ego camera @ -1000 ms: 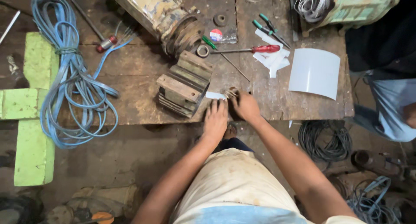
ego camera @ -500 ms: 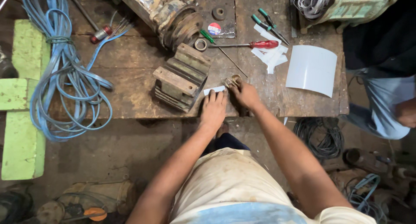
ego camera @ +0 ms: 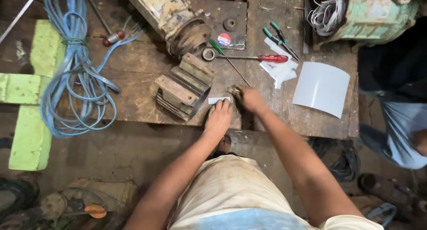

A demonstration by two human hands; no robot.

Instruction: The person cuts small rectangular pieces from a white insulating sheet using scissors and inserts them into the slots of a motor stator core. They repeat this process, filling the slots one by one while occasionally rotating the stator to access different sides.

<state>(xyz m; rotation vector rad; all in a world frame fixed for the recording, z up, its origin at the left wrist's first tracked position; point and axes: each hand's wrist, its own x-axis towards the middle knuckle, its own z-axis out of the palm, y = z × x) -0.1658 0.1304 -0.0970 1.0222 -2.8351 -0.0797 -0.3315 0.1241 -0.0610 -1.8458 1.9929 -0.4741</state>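
My left hand (ego camera: 219,119) lies flat on the wooden bench (ego camera: 133,74), its fingertips pressing a small white paper strip (ego camera: 218,99). My right hand (ego camera: 252,99) is closed around a small dark brass-coloured tool (ego camera: 235,91) right beside that strip. Just left of both hands sits a ribbed metal block (ego camera: 182,87) with a shiny blade-like edge along its near side.
A rusty motor housing (ego camera: 173,16), a roll of tape (ego camera: 207,54), a red-handled screwdriver (ego camera: 267,58), green-handled tools (ego camera: 275,34), white paper strips (ego camera: 278,72) and a curved white sheet (ego camera: 322,88) lie on the bench. Blue cable coils (ego camera: 75,78) at left. Another person (ego camera: 400,101) sits at right.
Both hands have stayed at the bench's near edge on the strip and the tool. The view has shifted slightly, bringing the bench lower in the frame.
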